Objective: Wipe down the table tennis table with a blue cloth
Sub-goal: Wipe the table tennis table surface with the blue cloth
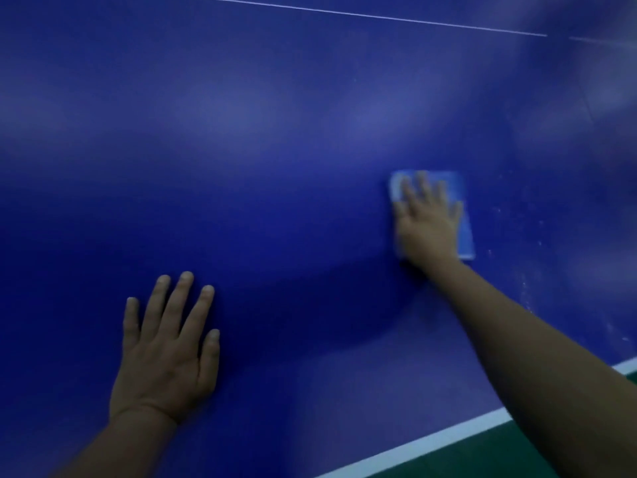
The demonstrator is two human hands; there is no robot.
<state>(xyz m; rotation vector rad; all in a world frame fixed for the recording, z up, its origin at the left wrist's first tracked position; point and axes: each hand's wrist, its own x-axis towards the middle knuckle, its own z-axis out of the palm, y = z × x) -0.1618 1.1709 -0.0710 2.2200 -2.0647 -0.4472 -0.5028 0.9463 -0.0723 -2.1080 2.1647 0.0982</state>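
Note:
The dark blue table tennis table (275, 150) fills almost the whole view. A folded light blue cloth (463, 215) lies flat on it at the right of centre. My right hand (425, 222) presses down on the cloth with its fingers spread, covering most of it, the arm stretched out from the lower right. My left hand (169, 350) rests palm down on the bare table at the lower left, fingers apart, holding nothing. The right hand and cloth are blurred.
A white border line (431, 439) marks the table's near edge at the bottom right, with green floor (489, 457) beyond it. A thin white line (362, 14) crosses the far part of the surface. Pale specks (527, 288) dot the table right of the cloth.

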